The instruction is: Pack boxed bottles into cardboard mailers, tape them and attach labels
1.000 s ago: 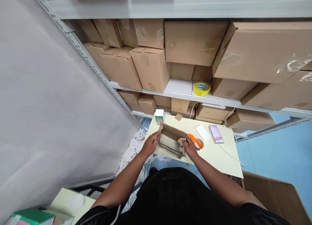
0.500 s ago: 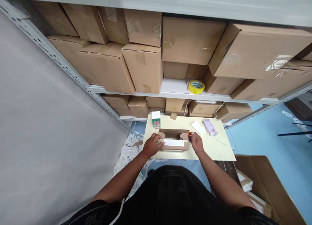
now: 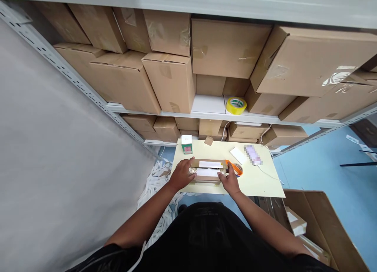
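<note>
A small cardboard box (image 3: 207, 178) with white strips along its top and shiny clear tape at the ends sits near the front edge of the pale yellow board (image 3: 259, 185). Its two top flaps are folded in, with a narrow dark seam between them. My left hand (image 3: 182, 174) grips the left end, thumb on the near flap. At the right end my right hand (image 3: 230, 181) holds the box, its thumb pressing on the top. An orange tape dispenser (image 3: 238, 168) shows just beyond my right fingers; whether they touch it is unclear.
A green-and-white carton (image 3: 186, 144), a white card (image 3: 238, 155) and a blurred purple object (image 3: 252, 155) lie on the board. Shelves with cardboard boxes (image 3: 167, 81) and a yellow tape roll (image 3: 236, 105) stand behind. A large open carton (image 3: 315, 209) is at right.
The box's far flap has come down, covering the opening that showed before. My right hand has moved left onto the box top, and more of the orange dispenser is visible.
</note>
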`<action>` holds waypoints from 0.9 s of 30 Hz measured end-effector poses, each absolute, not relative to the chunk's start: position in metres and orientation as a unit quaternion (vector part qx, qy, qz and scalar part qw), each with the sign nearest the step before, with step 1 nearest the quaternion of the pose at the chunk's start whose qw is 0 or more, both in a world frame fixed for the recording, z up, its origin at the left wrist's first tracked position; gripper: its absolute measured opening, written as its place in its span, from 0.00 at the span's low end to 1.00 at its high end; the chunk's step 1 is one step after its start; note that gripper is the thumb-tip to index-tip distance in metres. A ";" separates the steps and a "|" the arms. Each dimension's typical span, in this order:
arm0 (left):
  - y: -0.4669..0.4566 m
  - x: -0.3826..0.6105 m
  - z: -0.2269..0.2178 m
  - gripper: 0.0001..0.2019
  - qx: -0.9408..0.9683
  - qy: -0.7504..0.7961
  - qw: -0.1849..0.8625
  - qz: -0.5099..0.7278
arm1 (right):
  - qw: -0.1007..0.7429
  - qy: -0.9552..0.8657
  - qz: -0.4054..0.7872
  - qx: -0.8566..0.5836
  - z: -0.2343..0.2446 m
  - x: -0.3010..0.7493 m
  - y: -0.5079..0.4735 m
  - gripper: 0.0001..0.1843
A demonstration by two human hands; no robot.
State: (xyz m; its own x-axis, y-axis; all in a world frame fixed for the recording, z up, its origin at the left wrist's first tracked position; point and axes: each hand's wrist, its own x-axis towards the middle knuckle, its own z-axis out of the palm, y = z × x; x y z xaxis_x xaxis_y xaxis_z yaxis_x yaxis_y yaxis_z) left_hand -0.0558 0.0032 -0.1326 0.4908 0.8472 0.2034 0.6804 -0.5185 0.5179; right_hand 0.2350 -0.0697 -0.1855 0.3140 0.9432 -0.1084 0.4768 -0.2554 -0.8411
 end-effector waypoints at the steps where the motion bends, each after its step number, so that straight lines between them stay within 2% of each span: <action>1: -0.001 -0.054 -0.134 0.29 0.847 0.455 0.174 0.211 | 0.366 -0.495 0.319 -0.721 -0.185 0.235 -0.069 0.47; 3: -0.009 -0.049 -0.136 0.20 0.851 0.465 0.140 0.201 | 0.373 -0.504 0.315 -0.713 -0.184 0.234 -0.067 0.46; 8: -0.016 -0.028 -0.140 0.12 0.831 0.497 0.091 0.231 | 0.371 -0.512 0.353 -0.690 -0.187 0.245 -0.074 0.45; 12: -0.010 -0.020 -0.146 0.09 0.806 0.510 0.110 0.279 | 0.335 -0.552 0.321 -0.693 -0.201 0.283 -0.085 0.29; 16: -0.009 -0.021 -0.155 0.08 0.767 0.537 0.141 0.320 | 0.178 -0.584 0.208 -0.764 -0.217 0.314 -0.075 0.22; 20: -0.010 -0.021 -0.163 0.16 0.718 0.573 0.190 0.347 | -0.028 -0.560 0.233 -0.794 -0.226 0.314 -0.047 0.19; 22: -0.011 -0.022 -0.164 0.18 0.709 0.580 0.203 0.347 | -0.077 -0.531 0.252 -0.805 -0.226 0.312 -0.036 0.15; 24: -0.011 -0.023 -0.164 0.15 0.714 0.575 0.206 0.343 | -0.082 -0.519 0.251 -0.813 -0.224 0.313 -0.032 0.13; 27: -0.012 -0.022 -0.163 0.10 0.720 0.571 0.201 0.340 | 0.020 -0.471 0.285 -0.834 -0.216 0.323 -0.039 0.14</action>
State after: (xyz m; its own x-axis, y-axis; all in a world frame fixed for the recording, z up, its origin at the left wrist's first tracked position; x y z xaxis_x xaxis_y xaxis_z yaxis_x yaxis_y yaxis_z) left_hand -0.0224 -0.0121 -0.1631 0.1174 0.9583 0.2605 0.6847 -0.2681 0.6778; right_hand 0.3227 -0.0394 -0.2155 0.3932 0.7981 -0.4565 0.7754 -0.5547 -0.3017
